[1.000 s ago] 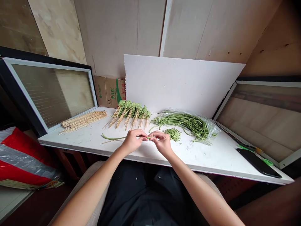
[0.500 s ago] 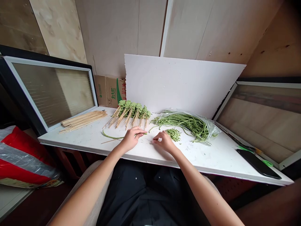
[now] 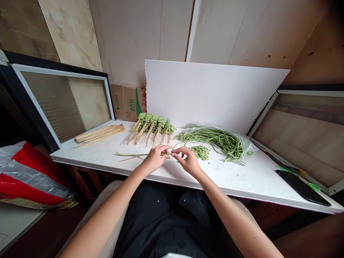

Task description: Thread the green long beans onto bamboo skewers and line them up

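My left hand [image 3: 155, 158] pinches one long green bean [image 3: 129, 154] that trails off to the left over the white table [image 3: 236, 179]. My right hand [image 3: 187, 160] meets it fingertip to fingertip at the bean's right end, fingers pinched on the same bean. A thin wooden skewer [image 3: 126, 158] lies just under the bean. A small pile of cut bean bits [image 3: 201, 152] sits right of my right hand.
Bare skewers [image 3: 98, 134] lie at the back left, finished bean skewers [image 3: 152, 127] behind my hands, a plastic bag of long beans [image 3: 219, 139] at the back right. A black phone [image 3: 302, 186] rests near the right edge. A white board [image 3: 215, 93] leans behind.
My hands parted half a second ago, the right one dropping to the table by the cut bits. Now both have come together again on the bean's end.
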A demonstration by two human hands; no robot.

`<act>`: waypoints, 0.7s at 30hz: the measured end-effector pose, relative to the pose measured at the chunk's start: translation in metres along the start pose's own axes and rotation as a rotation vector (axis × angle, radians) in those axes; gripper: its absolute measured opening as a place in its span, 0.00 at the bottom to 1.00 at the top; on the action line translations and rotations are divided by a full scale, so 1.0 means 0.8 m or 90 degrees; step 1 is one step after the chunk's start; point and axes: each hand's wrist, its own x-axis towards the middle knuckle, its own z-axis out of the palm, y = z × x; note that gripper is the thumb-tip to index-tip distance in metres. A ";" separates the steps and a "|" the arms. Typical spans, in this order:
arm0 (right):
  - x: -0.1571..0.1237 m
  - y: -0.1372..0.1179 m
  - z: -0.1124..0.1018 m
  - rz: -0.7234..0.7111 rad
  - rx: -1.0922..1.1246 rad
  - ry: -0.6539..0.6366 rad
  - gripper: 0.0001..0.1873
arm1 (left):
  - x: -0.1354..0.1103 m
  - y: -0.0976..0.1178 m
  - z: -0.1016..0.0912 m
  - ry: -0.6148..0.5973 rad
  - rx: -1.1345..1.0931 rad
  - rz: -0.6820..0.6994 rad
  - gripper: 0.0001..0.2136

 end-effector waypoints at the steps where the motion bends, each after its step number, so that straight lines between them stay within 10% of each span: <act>1: 0.000 0.001 0.000 0.005 0.005 0.010 0.14 | 0.000 0.000 -0.002 -0.004 0.016 -0.014 0.16; 7: 0.002 0.003 -0.009 -0.022 -0.045 0.003 0.13 | 0.001 0.000 -0.017 -0.012 0.083 -0.028 0.02; 13: 0.001 -0.008 -0.006 -0.201 -0.135 0.001 0.07 | 0.001 0.015 -0.012 -0.031 0.088 0.040 0.07; 21: -0.005 -0.016 0.007 -0.167 -0.061 0.093 0.07 | 0.001 0.021 -0.007 -0.028 0.065 0.106 0.14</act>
